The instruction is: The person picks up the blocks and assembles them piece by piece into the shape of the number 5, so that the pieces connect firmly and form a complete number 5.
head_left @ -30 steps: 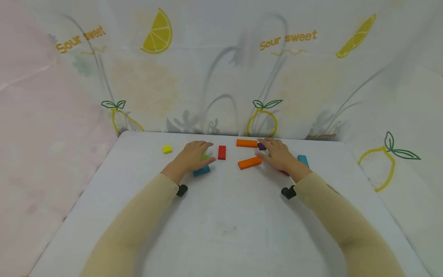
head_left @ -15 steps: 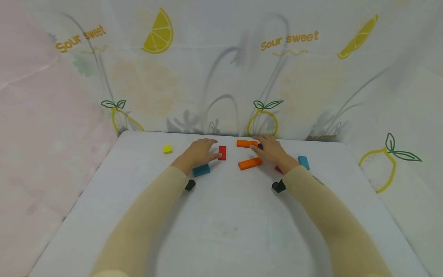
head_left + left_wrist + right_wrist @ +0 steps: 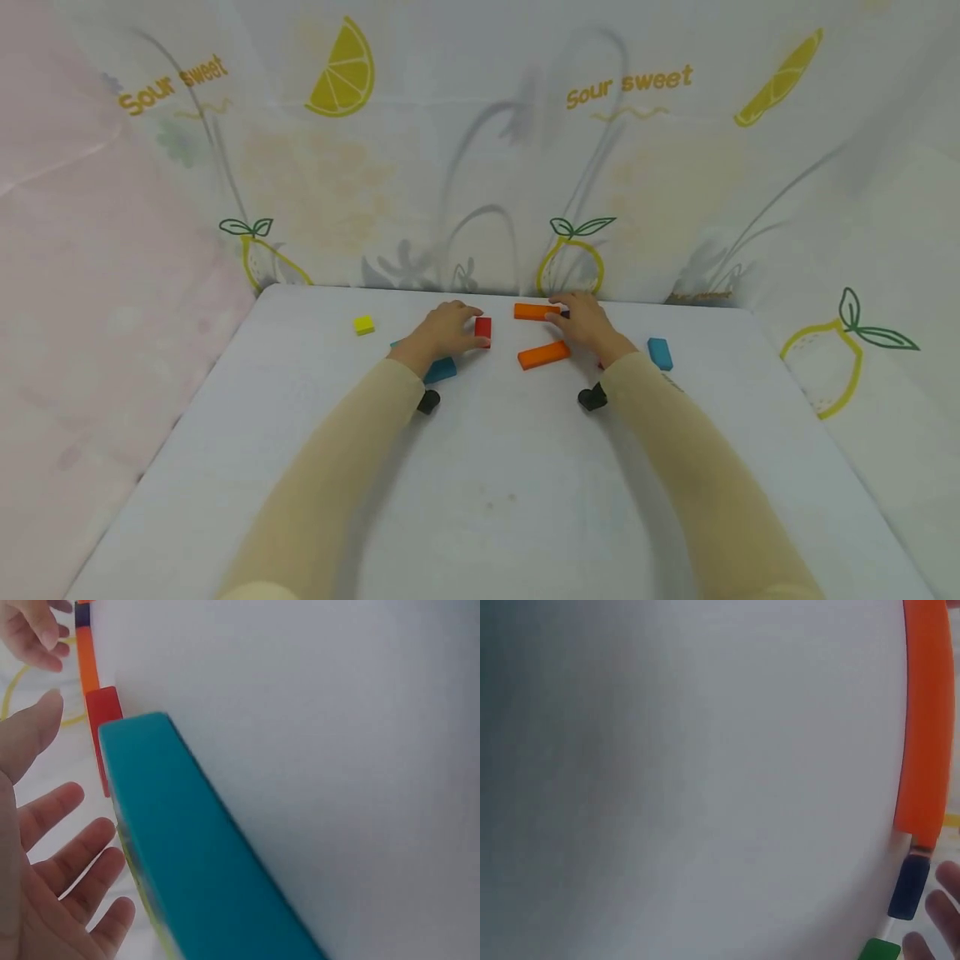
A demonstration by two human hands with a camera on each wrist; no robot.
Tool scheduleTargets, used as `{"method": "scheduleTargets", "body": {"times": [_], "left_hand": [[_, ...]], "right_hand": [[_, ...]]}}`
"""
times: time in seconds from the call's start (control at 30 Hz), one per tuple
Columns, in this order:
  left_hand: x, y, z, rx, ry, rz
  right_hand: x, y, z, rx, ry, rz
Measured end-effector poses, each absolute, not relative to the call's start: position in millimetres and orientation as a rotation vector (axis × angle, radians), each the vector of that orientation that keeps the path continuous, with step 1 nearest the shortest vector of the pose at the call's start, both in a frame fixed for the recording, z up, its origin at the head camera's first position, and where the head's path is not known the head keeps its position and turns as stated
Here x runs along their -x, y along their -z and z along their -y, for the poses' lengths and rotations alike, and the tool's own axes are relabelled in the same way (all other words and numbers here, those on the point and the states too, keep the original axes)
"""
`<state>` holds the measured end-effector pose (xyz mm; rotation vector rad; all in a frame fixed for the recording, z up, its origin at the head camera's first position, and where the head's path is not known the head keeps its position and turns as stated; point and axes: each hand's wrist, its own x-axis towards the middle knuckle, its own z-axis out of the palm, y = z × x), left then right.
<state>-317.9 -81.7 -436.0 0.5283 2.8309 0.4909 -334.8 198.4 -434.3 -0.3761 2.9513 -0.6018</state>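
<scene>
In the head view my left hand [image 3: 444, 332] is just left of a small red block [image 3: 483, 332], thumb and fingers apart. The left wrist view has the left hand [image 3: 64, 877] with spread fingers and nothing gripped; a blue block [image 3: 187, 832] looms close beside it. My right hand [image 3: 588, 325] hovers by the right end of the far orange block [image 3: 534, 312] and a dark purple block [image 3: 566, 315], mostly covered. Right fingertips [image 3: 941, 911] are near the dark block [image 3: 910, 886]; whether they touch it I cannot tell.
A nearer orange block [image 3: 544, 355] lies between the hands. A yellow block [image 3: 363, 325] sits at the left, a blue block [image 3: 660, 353] at the right. Another blue block [image 3: 441, 369] is by the left wrist. A green block [image 3: 880, 950] shows in the right wrist view.
The left hand has moved right, from beside the green and blue blocks to the red block. My right hand has shifted left, toward the far orange block's end, and uncovered more of the right blue block.
</scene>
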Motion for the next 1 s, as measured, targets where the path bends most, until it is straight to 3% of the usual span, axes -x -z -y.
{"method": "scheduleTargets", "body": {"times": [1.0], "left_hand": [[319.5, 431.9, 69.1, -0.431, -0.389, -2.853]], "right_hand": [[350.4, 438.0, -191.3, 0.342, 0.669, -2.926]]}}
